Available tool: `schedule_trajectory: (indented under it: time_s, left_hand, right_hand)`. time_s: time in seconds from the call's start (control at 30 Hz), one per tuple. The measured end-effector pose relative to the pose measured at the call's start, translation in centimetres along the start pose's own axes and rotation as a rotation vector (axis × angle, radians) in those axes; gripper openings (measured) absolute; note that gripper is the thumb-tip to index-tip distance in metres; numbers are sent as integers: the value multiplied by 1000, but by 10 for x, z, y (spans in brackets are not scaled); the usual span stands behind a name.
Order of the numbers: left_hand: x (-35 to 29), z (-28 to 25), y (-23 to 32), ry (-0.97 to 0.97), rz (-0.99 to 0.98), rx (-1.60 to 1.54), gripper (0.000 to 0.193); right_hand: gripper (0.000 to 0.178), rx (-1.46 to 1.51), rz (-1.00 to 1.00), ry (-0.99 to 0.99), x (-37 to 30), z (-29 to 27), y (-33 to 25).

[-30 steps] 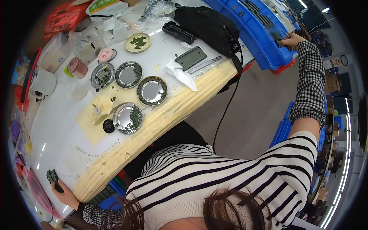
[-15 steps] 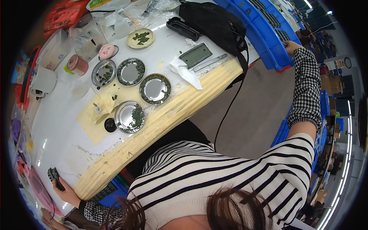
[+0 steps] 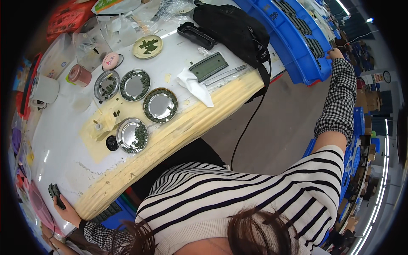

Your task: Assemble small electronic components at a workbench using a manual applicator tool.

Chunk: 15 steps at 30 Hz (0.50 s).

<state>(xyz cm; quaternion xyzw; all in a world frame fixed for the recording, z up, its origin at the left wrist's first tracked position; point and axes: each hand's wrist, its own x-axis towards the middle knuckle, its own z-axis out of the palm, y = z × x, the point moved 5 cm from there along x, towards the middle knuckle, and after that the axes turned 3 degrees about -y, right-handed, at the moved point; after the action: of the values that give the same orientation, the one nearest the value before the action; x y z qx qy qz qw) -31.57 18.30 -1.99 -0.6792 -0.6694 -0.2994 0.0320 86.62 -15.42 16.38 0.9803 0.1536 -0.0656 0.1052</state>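
Note:
At the table's near left corner, my left hand (image 3: 68, 213) is closed around dark green ridged pieces (image 3: 55, 194). Its fingers partly cover them, so their full shape is hidden. My right arm stretches far out to the right. The right hand (image 3: 335, 54) is at the right-hand wall of a blue plastic bin (image 3: 297, 63), fingers bent against its edge. Rows of similar dark green ridged pieces (image 3: 314, 46) lie inside the bin.
Round metal dishes (image 3: 135, 85) with small dark green bits stand mid-table, beside a pale plate (image 3: 147, 46). A green rectangular block (image 3: 208, 67), white tissue (image 3: 194, 87) and black bag (image 3: 233, 29) lie rightward. Yellow padding (image 3: 170, 136) lines the table edge; a cable (image 3: 250, 123) hangs below.
The view has shifted, with the table lower and further left. My right hand has moved outward to the bin's right side, and more of the bin's contents show. The left hand keeps its hold.

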Motion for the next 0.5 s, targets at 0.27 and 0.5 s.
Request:
schedule_trajectory:
  time_s: [0.27,0.5]
  left_hand:
    - [1,-1,-12,-9,-55,17,42]
    - [5,2,-29,-14,-37,21,42]
  right_hand:
    - [47,-1150,-230,-243,59,57,-37]
    - [45,-666,-432,106,76,35,-40]
